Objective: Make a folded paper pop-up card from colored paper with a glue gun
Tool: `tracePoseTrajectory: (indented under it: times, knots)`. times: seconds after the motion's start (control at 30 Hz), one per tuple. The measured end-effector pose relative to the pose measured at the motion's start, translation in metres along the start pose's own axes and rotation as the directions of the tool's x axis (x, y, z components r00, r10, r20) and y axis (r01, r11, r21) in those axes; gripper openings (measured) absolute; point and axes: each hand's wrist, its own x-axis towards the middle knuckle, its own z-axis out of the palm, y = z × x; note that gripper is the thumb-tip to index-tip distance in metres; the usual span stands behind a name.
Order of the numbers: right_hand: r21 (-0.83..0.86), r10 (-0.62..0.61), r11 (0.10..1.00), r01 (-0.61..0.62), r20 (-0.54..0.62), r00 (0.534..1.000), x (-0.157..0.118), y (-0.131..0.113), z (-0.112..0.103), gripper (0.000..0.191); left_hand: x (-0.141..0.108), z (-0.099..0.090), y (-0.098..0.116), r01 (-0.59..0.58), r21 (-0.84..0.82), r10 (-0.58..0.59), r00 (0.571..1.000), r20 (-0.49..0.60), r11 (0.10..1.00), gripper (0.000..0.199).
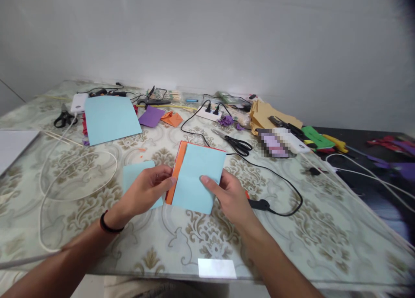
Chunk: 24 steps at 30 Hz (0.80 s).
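A small booklet (pixel 197 177) with a light blue front and an orange strip down its left edge is held above the table in both hands. My left hand (pixel 151 187) pinches its left edge, thumb on the orange strip. My right hand (pixel 230 196) grips the right edge, thumb lying on the blue face; its other fingers are hidden behind. A light blue sheet (pixel 138 172) lies on the table, partly under my left hand. Beyond my right hand rests a black-handled tool (pixel 259 204) with a cord.
Black scissors (pixel 238 145) lie behind the booklet, near a white power strip (pixel 209 113). A larger blue sheet (pixel 112 120) is at the back left, with purple paper (pixel 151 116) beside it. A white cable (pixel 42 211) loops at left. Brown paper (pixel 272 114) sits back right.
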Motion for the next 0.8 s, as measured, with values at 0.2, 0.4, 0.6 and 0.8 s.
tracePoseTrajectory:
  times: [0.2, 0.4, 0.6, 0.8]
  knots:
    - [-0.033, 0.01, 0.999, -0.009, 0.034, 0.999, -0.0033, -0.0029, 0.0014, 0.048, -0.0007, 0.0014, -0.0036, 0.003, 0.237, 0.029, 0.991, -0.13, 0.971, 0.036]
    - [-0.042, 0.004, 0.999, -0.003, 0.025, 1.0, -0.0037, -0.0045, 0.0031, 0.048, -0.0007, 0.0037, -0.0037, 0.009, 0.201, 0.027, 0.984, -0.177, 0.98, 0.053]
    - [-0.023, 0.0, 1.0, 0.0, -0.02, 1.0, -0.001, -0.0056, 0.0017, 0.049, -0.0032, -0.0001, -0.0028, -0.159, 0.055, 0.167, 0.957, -0.239, 0.986, 0.042]
    - [-0.04, 0.013, 0.999, -0.012, 0.032, 0.999, -0.0035, -0.0059, 0.0021, 0.049, 0.0006, -0.0034, -0.0065, 0.028, -0.029, -0.031, 0.994, -0.105, 0.999, 0.036]
